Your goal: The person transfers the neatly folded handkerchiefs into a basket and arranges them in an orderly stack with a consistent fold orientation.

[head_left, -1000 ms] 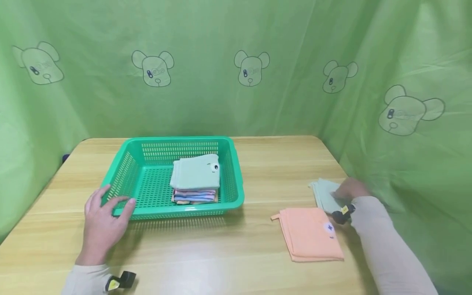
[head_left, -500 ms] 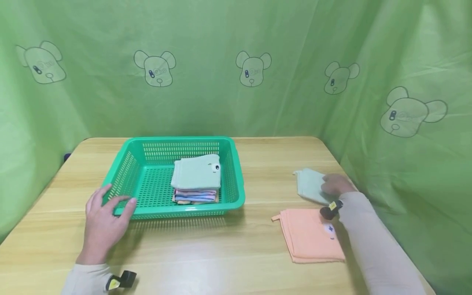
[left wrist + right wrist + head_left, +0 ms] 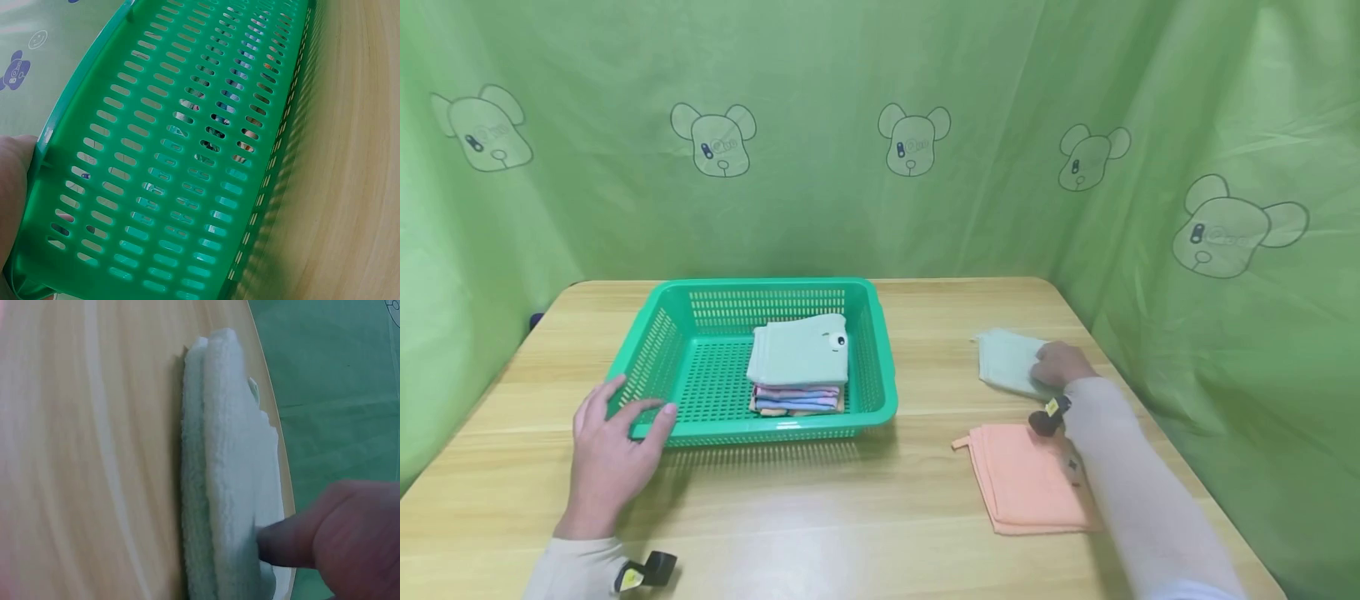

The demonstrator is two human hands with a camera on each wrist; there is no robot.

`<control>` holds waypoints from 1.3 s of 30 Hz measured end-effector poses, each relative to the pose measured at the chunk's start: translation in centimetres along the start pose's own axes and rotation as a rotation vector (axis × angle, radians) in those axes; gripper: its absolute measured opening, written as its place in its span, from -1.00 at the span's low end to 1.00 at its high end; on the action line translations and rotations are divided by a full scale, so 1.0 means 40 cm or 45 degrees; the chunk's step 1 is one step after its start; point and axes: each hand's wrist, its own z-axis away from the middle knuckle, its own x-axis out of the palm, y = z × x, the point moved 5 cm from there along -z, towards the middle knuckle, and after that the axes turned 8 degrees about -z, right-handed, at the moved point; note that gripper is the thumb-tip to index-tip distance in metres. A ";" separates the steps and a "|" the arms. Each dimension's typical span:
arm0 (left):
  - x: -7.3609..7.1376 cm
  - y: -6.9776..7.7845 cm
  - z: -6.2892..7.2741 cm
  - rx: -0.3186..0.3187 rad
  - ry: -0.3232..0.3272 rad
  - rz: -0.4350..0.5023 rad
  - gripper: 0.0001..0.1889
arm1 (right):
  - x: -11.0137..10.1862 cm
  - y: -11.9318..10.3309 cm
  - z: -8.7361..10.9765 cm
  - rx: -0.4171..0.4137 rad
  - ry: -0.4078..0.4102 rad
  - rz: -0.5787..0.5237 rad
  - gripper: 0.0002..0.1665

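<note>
My left hand [image 3: 613, 458] holds the near left corner of a green plastic basket [image 3: 782, 423], its thumb and fingers at the rim. Inside, toward the right, a stack of folded towels bears a pale green towel with an eye design [image 3: 797, 354] on top. My right hand [image 3: 1063, 365] grips the right end of another folded pale green towel [image 3: 1006, 360], low over the table's right side. In the right wrist view its thumb [image 3: 290, 540] presses that towel's face; the other fingers are hidden. Nearer, a folded orange towel [image 3: 1022, 483] lies partly behind the right sleeve.
The wooden table [image 3: 820, 533] has its right edge close to the right forearm. A green curtain [image 3: 820, 208] with bear-face outlines surrounds the back and sides. The basket's slotted wall [image 3: 175, 156] fills much of the left wrist view.
My right hand has moved left and slightly away from me, carrying the pale green towel. The right sleeve now covers part of the orange towel. My left hand and the basket stay put.
</note>
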 end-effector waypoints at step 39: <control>0.000 -0.001 0.002 0.006 0.011 0.004 -0.57 | 0.108 -0.303 -0.115 0.056 -0.107 -0.176 -0.26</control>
